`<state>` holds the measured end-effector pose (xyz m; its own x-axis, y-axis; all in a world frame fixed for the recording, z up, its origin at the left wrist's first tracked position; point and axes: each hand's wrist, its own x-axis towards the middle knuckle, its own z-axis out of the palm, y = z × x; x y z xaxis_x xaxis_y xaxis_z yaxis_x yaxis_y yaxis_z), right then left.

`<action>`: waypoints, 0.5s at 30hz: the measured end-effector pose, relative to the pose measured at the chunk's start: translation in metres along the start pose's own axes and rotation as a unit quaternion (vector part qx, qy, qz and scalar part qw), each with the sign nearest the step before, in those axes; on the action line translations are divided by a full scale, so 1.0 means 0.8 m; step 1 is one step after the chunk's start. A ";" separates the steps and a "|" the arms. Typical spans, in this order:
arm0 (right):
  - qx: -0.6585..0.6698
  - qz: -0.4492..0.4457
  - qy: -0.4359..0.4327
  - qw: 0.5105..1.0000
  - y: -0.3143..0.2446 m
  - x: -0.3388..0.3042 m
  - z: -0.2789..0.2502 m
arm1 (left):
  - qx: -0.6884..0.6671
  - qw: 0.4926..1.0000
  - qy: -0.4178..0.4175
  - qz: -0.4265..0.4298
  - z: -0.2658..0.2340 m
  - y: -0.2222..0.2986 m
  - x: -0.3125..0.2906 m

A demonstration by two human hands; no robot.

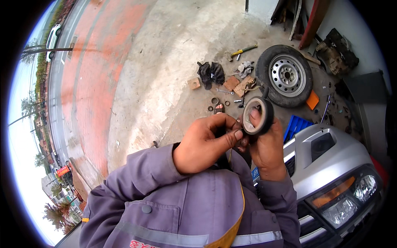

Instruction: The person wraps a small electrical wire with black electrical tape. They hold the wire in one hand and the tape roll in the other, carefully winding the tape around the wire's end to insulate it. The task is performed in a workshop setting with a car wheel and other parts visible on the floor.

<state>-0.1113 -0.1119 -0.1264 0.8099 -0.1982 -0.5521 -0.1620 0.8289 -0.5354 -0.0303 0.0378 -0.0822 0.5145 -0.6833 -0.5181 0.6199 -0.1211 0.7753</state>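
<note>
A roll of black tape (pixel 268 115) with a pale inner core is in my right hand (pixel 269 151), whose thumb reaches into the core while the fingers curl under it. Close against the roll's left edge is my left hand (pixel 204 142), thumb and forefinger pinched together. Whatever lies between those fingertips is too small to make out; it may be the tape's loose end. Both hands are in front of my chest, above the concrete floor.
A wheel with its tyre (pixel 264 66) lies beyond my hands. Near it are a yellow-handled hammer (pixel 245 50), black gloves (pixel 211 74), a wooden block (pixel 193 83), a wrench (pixel 224 91) and metal rings (pixel 214 101). A silver car front (pixel 335 161) and blue crate (pixel 295 127) stand right.
</note>
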 end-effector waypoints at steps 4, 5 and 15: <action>0.030 -0.024 0.069 0.997 0.018 0.012 0.013 | -0.010 0.996 0.072 -0.052 0.001 -0.003 0.010; 0.033 -0.015 0.082 0.996 0.019 0.013 0.010 | -0.014 0.996 0.076 -0.052 0.002 0.000 0.013; -0.014 -0.142 0.079 0.987 0.019 0.003 -0.005 | 0.338 0.923 0.150 0.109 0.016 0.001 0.009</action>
<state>-0.1143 -0.1015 -0.1383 0.7275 -0.5014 -0.4684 0.0412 0.7133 -0.6996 -0.0335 0.0237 -0.0806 0.7867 -0.5272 -0.3212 0.0235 -0.4943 0.8690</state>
